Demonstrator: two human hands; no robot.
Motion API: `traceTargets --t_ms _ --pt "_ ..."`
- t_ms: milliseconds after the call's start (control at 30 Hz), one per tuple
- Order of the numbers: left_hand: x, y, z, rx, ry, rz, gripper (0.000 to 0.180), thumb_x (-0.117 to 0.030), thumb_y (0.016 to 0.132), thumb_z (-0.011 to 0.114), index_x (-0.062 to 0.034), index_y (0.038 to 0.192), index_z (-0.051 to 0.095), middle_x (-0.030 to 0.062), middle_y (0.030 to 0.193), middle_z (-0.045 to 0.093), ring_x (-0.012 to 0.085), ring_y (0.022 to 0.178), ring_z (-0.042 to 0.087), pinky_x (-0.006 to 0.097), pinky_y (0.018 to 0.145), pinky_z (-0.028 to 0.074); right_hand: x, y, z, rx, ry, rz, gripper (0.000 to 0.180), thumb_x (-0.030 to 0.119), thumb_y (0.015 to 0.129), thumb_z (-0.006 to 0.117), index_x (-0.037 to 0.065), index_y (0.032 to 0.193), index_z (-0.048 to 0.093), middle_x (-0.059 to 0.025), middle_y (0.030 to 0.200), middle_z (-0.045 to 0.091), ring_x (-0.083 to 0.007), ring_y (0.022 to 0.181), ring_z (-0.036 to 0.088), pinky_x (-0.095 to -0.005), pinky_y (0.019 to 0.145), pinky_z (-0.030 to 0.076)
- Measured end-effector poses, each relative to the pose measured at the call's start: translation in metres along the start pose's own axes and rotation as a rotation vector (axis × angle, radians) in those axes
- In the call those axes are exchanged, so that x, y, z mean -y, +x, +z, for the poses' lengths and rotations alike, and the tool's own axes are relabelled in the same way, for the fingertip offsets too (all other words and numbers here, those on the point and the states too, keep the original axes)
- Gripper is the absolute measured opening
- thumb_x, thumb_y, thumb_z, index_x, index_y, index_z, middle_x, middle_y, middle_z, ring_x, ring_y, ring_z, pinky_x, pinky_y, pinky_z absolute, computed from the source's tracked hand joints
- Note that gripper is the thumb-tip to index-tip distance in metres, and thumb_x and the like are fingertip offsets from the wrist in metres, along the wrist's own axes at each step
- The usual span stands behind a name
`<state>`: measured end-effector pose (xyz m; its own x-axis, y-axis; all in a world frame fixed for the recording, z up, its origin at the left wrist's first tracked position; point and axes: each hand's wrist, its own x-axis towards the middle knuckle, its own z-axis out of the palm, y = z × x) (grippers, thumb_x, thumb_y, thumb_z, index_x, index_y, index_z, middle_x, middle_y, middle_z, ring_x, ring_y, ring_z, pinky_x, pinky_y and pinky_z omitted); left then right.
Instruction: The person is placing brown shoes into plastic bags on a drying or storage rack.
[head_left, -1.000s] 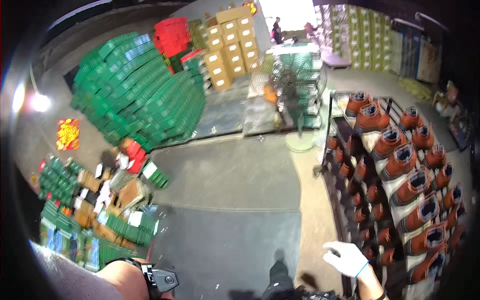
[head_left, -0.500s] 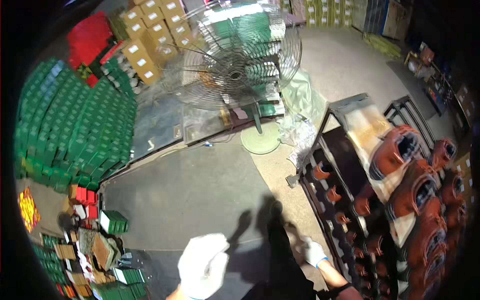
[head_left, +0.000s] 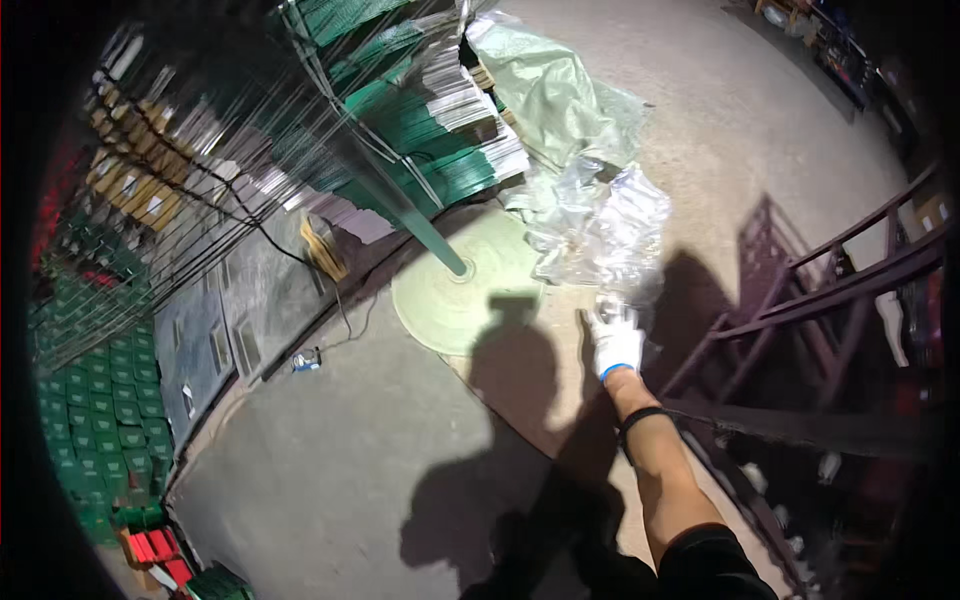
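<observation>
Head view: our gloved right hand (head_left: pixel 614 338) reaches out, fingers touching the crumpled clear plastic bags (head_left: pixel 600 225); grip unclear; green boxes (head_left: pixel 90 420) stacked left.

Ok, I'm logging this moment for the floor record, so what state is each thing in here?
right hand: gloved in white, stretched out, touching the edge of the clear plastic; grip unclear.
clear plastic wrap: crumpled in a heap on the floor.
green woven sack: lying flat and creased behind the plastic.
fan stand: upright on its round green base.
dark metal rack: standing at the right.
left hand: out of view.
</observation>
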<state>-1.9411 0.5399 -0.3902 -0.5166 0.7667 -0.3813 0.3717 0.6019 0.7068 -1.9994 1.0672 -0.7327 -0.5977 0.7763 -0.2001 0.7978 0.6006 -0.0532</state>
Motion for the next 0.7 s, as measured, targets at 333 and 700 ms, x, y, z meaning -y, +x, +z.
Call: traceTargets --t_ms 333,700 --pt "-0.098 0.068 -0.066 0.209 0.202 0.344 0.076 -0.038 0.089 0.078 -0.0086 0.154 0.054 0.024 0.161 0.049 0.0461 0.149 0.045 0.06 0.121 0.039 0.033 -0.35 -0.166 0.325 0.73 -0.13 0.039 0.043 0.095 0.07 0.008 0.11 0.077 -0.0128 0.096 0.075 -0.031 0.093 0.074 -0.0455 0.082 0.06" --pt "-0.441 -0.092 -0.137 0.455 0.17 1.167 0.018 -0.03 0.099 0.07 -0.0132 0.092 0.069 0.008 0.079 0.071 0.0319 0.065 0.071 0.043 0.058 0.057 -0.106 -0.684 -0.759 -0.017 0.32 -0.13 0.015 0.022 0.091 0.073 0.014 0.102 0.079 -0.0092 0.092 0.074 -0.0346 0.091 0.071 -0.0448 0.077 0.059"
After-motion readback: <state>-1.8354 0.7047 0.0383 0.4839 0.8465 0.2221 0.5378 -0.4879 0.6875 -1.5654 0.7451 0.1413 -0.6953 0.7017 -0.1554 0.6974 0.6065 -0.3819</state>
